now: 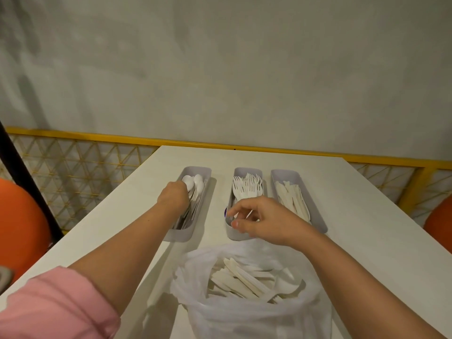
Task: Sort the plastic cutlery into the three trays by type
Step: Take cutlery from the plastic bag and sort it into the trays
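Note:
Three grey trays stand side by side on the white table (354, 216). The left tray (193, 231) holds white spoons (197, 183). My left hand (173, 196) reaches into it with fingers curled down around a spoon; the fingertips are hidden. Forks (247, 187) fill the middle tray (238, 235), and my right hand (261, 221) hovers over its near end with loosely curled fingers, gripping nothing I can see. Flat knives (293, 201) lie in the right tray (321, 223). Close to me, a clear plastic bag (244, 316) holds more white cutlery (242, 280), mostly knives.
A small purple patch (225, 212) shows on the middle tray's left side. The table's left edge runs diagonally past an orange seat (22, 223) and a black post (27, 177). A yellow mesh rail (97, 157) lines the back; another orange seat (440, 223) is at right.

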`<state>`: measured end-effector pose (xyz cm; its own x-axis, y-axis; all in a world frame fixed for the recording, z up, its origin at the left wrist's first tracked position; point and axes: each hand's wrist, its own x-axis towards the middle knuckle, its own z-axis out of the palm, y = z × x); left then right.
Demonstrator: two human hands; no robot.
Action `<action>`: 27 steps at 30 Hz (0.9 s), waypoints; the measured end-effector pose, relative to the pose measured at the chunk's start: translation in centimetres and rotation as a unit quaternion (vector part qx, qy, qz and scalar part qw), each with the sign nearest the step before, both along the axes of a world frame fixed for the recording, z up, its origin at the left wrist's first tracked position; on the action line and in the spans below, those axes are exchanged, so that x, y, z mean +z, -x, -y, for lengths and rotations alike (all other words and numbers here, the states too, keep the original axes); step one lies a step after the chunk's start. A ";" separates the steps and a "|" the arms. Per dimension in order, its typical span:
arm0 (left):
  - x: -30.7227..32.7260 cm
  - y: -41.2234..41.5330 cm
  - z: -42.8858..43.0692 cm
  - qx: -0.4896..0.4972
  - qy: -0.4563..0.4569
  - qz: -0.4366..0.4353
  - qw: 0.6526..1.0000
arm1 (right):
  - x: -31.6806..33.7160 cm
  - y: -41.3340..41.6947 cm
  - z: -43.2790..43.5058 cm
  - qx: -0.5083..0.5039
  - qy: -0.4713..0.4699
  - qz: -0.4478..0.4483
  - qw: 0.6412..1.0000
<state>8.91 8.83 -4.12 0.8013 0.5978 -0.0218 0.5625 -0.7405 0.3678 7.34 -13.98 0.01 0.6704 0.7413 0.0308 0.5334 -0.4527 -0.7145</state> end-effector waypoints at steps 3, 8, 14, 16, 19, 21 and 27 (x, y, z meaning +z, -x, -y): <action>0.1 0.7 0.6 -0.001 -0.029 0.009 1.000 | 0.0 0.3 0.2 0.016 0.021 -0.016 1.000; 0.9 2.2 1.4 -0.039 -0.094 0.105 0.989 | -0.5 1.3 0.6 0.052 0.075 -0.018 0.996; 1.8 5.7 5.1 -0.222 0.001 0.160 0.962 | -0.7 2.2 2.2 0.124 0.240 0.014 0.963; 1.4 7.1 6.3 -0.307 0.069 0.093 0.945 | -0.8 2.3 2.8 0.158 0.293 0.025 0.943; 0.3 8.2 7.0 -0.329 0.058 -0.046 0.941 | -1.5 2.4 3.4 0.162 0.335 0.048 0.927; -0.4 8.5 6.8 -0.319 0.035 -0.086 0.943 | -1.9 2.7 3.5 0.140 0.330 0.071 0.931; -1.0 9.2 6.3 -0.287 0.077 0.005 0.955 | -2.7 3.1 3.2 0.079 0.305 0.115 0.942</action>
<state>-0.28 2.53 -5.10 0.9965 0.0514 -0.0654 0.0773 -0.8622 0.5007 4.26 -17.14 -2.72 0.5771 0.7582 -0.3035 0.7377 -0.6434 -0.2046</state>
